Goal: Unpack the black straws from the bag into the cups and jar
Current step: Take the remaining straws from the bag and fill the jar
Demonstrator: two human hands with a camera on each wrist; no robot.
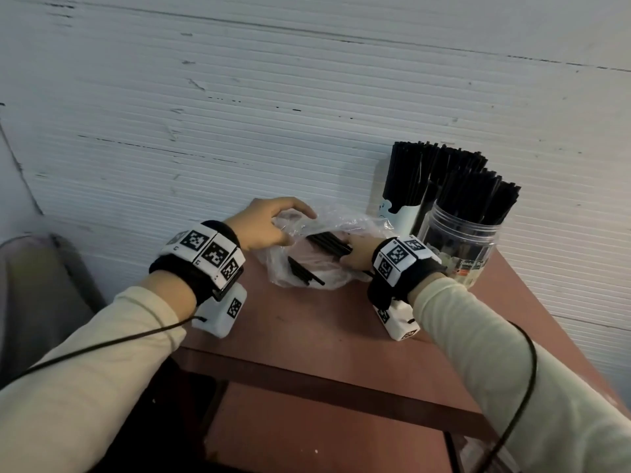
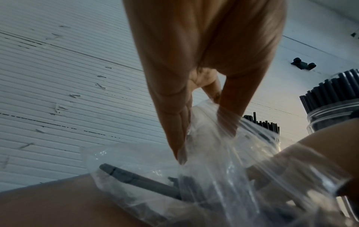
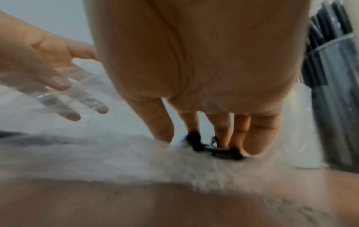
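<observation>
Clear plastic bag (image 1: 307, 254) lies crumpled on the reddish-brown surface (image 1: 307, 322), mouth open toward the right. Left hand (image 1: 269, 223) pinches the bag's upper edge, thumb and fingers curled on the film, holding the mouth up. Right hand (image 1: 358, 252) reaches into the bag, its grip closed around a small bunch of black straws (image 1: 329, 242); fingertips (image 3: 254, 138) press the bunch's ends in the blurred right wrist view. A few loose straws (image 1: 304, 273) lie in the bag's lower part. Behind the bag, against the white ribbed wall (image 1: 239, 114), a white cup (image 1: 403, 216) and a clear jar (image 1: 457, 244) stand just beside each other, both packed with upright black straws.
</observation>
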